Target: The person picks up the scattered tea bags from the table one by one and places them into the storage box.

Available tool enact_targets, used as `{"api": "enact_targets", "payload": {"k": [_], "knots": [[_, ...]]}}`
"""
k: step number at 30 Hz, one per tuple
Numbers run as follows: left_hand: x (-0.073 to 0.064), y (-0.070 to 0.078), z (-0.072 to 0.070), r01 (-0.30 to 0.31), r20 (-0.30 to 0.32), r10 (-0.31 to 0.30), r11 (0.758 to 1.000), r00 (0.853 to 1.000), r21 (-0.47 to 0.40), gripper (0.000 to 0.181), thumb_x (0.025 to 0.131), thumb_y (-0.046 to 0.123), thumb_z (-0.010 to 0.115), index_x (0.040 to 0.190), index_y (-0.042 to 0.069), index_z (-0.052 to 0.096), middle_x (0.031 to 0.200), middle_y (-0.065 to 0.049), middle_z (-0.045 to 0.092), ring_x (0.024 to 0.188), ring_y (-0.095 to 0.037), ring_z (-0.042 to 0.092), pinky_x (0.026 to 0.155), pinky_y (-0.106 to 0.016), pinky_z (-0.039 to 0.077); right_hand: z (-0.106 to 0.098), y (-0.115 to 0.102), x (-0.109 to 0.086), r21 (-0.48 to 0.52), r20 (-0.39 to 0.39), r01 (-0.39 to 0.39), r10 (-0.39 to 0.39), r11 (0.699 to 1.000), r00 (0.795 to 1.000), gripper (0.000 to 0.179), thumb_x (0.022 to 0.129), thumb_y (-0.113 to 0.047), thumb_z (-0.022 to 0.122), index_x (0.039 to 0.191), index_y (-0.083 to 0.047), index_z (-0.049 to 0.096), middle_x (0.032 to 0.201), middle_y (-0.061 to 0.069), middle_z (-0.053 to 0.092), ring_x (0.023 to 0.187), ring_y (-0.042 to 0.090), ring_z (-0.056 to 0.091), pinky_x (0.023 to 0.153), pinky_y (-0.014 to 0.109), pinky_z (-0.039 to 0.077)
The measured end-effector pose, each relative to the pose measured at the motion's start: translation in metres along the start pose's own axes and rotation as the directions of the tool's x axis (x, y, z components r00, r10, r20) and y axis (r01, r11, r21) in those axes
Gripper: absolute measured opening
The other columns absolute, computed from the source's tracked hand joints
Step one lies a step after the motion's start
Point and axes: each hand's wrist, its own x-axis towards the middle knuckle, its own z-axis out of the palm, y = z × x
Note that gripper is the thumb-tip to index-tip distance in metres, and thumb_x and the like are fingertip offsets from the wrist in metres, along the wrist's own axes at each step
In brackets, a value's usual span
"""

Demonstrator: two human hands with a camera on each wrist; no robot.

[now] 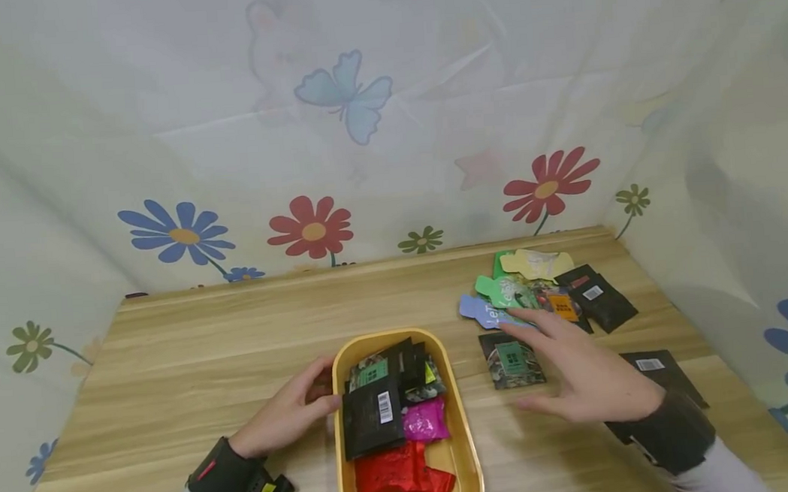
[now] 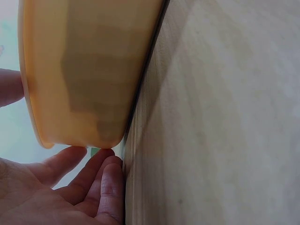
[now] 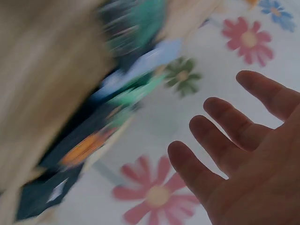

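A yellow plastic bin (image 1: pixel 476 452) stands near the front middle of the table, holding black sachets (image 1: pixel 372 420), a pink packet (image 1: pixel 425 420) and red packets (image 1: pixel 391 473). My left hand (image 1: pixel 289 410) rests against its left side, fingertips on the outer wall and thumb at the rim; the left wrist view shows these fingers (image 2: pixel 77 164) touching the bin from outside. Over the table to the right, my right hand (image 1: pixel 587 369) hovers with spread fingers and holds nothing. A black sachet with a green label (image 1: pixel 512 361) lies just left of it.
Blue, green and yellow bottle-shaped packets (image 1: pixel 537 264) overlap at the back right, with an orange-labelled sachet (image 1: pixel 563 307) and a black one (image 1: pixel 600 301) beside them. Another black sachet (image 1: pixel 673 379) lies partly behind my right wrist. A flower-printed curtain (image 1: pixel 376 179) borders the table.
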Motion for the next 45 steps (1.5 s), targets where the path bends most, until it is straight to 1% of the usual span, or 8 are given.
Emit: {"api": "enact_targets", "payload": {"k": [3,5,11,15,18,25,32,45], "knots": [[-0.002,0.0,-0.001,0.007,-0.002,-0.007,1.0,1.0,0.002,0.061,0.096,0.019,0.058,0.153,0.013,0.037,0.141,-0.011,0.052,0.119,-0.024,0.058,0.097,-0.03,0.048,-0.002,0.025,-0.029,-0.056,0.01,-0.159,0.16,0.986,0.987,0.09,0.078,-0.065,0.068,0.146,-0.009,0.051,0.147,0.015,0.044,0.129,0.035,0.047,0.098,0.059,0.045],[-0.002,0.0,-0.001,0.008,-0.003,-0.008,1.0,1.0,0.003,0.061,0.096,0.019,0.058,0.153,0.013,0.037,0.14,-0.011,0.053,0.119,-0.024,0.059,0.096,-0.03,0.049,-0.003,0.038,-0.047,-0.09,0.017,-0.289,0.291,0.953,0.956,0.089,0.08,-0.063,0.068,0.14,0.0,0.053,0.141,0.023,0.048,0.124,0.042,0.049,0.096,0.062,0.043],[-0.004,0.001,-0.001,0.011,-0.013,-0.01,1.0,1.0,0.012,0.061,0.096,0.019,0.058,0.153,0.013,0.037,0.139,-0.011,0.053,0.118,-0.024,0.059,0.096,-0.03,0.049,-0.006,0.068,-0.087,-0.224,0.098,-0.621,0.652,0.751,0.752,0.109,0.08,-0.079,0.051,0.124,0.021,0.051,0.12,0.047,0.046,0.103,0.061,0.05,0.083,0.068,0.044],[-0.005,0.001,-0.001,0.02,-0.012,-0.02,1.0,1.0,0.009,0.06,0.096,0.021,0.058,0.152,0.014,0.037,0.139,-0.01,0.054,0.117,-0.023,0.059,0.096,-0.03,0.049,-0.006,0.069,-0.095,-0.275,0.119,-0.67,0.716,0.689,0.688,0.118,0.074,-0.087,0.048,0.117,0.023,0.053,0.109,0.048,0.047,0.092,0.059,0.052,0.077,0.065,0.046],[-0.005,0.0,0.0,0.022,-0.012,-0.022,1.0,1.0,0.008,0.061,0.096,0.021,0.058,0.153,0.015,0.037,0.139,-0.01,0.054,0.117,-0.023,0.059,0.097,-0.031,0.049,-0.003,0.066,-0.095,-0.269,0.095,-0.672,0.714,0.69,0.694,0.115,0.075,-0.085,0.05,0.115,0.023,0.054,0.11,0.047,0.047,0.093,0.058,0.052,0.079,0.065,0.045],[-0.003,-0.003,0.001,-0.005,-0.005,0.005,1.0,1.0,-0.003,0.06,0.096,0.019,0.058,0.152,0.014,0.037,0.14,-0.01,0.053,0.119,-0.024,0.059,0.097,-0.031,0.048,0.004,0.07,-0.098,-0.22,-0.011,-0.608,0.621,0.763,0.784,0.076,0.079,-0.058,0.07,0.114,0.009,0.066,0.111,0.042,0.053,0.091,0.055,0.055,0.076,0.064,0.046],[-0.002,-0.004,0.002,-0.014,0.002,0.014,1.0,1.0,0.002,0.06,0.096,0.02,0.058,0.153,0.014,0.037,0.14,-0.01,0.053,0.12,-0.024,0.058,0.098,-0.031,0.048,0.002,0.085,-0.104,-0.144,0.032,-0.651,0.661,0.745,0.75,0.104,0.072,-0.06,0.076,0.134,0.016,0.043,0.116,0.047,0.049,0.094,0.057,0.055,0.073,0.064,0.048],[-0.001,-0.001,0.0,-0.008,-0.002,0.009,1.0,1.0,0.02,0.061,0.096,0.019,0.057,0.153,0.013,0.036,0.138,-0.01,0.054,0.118,-0.023,0.059,0.098,-0.03,0.048,-0.009,0.084,-0.093,-0.177,0.079,-0.602,0.621,0.779,0.78,0.092,0.07,-0.047,0.079,0.129,0.016,0.05,0.118,0.043,0.054,0.103,0.059,0.053,0.082,0.067,0.045]]}}
